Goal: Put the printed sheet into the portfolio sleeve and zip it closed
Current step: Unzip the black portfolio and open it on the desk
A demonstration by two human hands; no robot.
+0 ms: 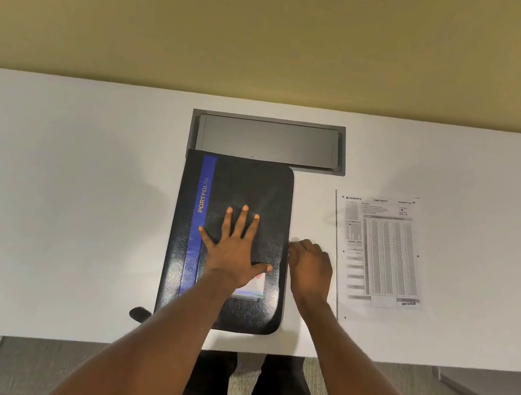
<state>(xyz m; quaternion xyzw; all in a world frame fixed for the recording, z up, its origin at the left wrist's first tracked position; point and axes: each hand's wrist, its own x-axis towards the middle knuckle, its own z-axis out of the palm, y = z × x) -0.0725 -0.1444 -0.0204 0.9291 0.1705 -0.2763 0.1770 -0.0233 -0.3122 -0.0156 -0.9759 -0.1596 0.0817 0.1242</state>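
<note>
Opening step: left hand (236, 245) spread flat on closed portfolio (230, 244) at counter (63, 180) mid-front edge, right hand (309, 268) curled at its zipper side, grip unclear; printed sheet (381, 253) rightward, awaiting unzipping.

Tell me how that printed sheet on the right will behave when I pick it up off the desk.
The printed sheet is one thin page lying flat, so it will likely droop when lifted by an edge. It probably slides easily on the smooth white desk, making an edge hard to catch.
</note>
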